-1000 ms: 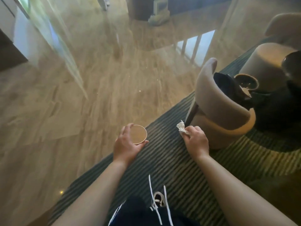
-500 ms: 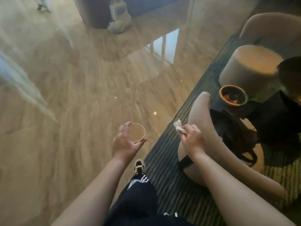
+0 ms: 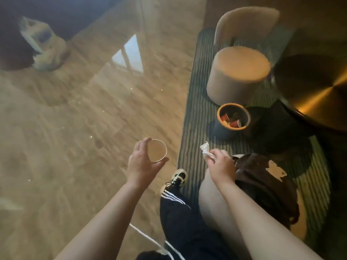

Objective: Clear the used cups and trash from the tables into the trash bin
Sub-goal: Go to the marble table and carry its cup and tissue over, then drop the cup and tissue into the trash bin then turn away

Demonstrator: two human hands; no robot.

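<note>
Nearest to us, both hands carry items to be discarded. Our left hand (image 3: 143, 164) holds a paper cup (image 3: 156, 150) upright, mouth up, with the fingers (image 3: 144, 142) curled round its far rim and the thumb on the near side. The cup hangs over the polished floor (image 3: 75, 128), just left of the striped rug (image 3: 195, 102). Our right hand (image 3: 221, 166) pinches a crumpled napkin (image 3: 206, 150); its fingers are closed on the paper, which sticks out to the far left of the fist. This hand is over the near chair (image 3: 212, 203), on which a dark bag (image 3: 262, 181) lies.

Farther off and to the right, the trash bin (image 3: 233, 117) stands on the rug, mouth open upward, with red cups (image 3: 234, 123) already inside.

The relation that governs the drop: the bin lies beyond both hands and to the right. The right hand is the nearer of the two, with the bin almost straight ahead of it; we judge the napkin can go in first with a short forward reach. The left hand is set well to the left of the bin and must cross rightward over the rug edge before release.

Beyond the bin, and close beside it, stands a round stool (image 3: 238, 74). A dark round worktop (image 3: 311, 91) lies to the right and a second chair (image 3: 246, 21) farthest away.
</note>
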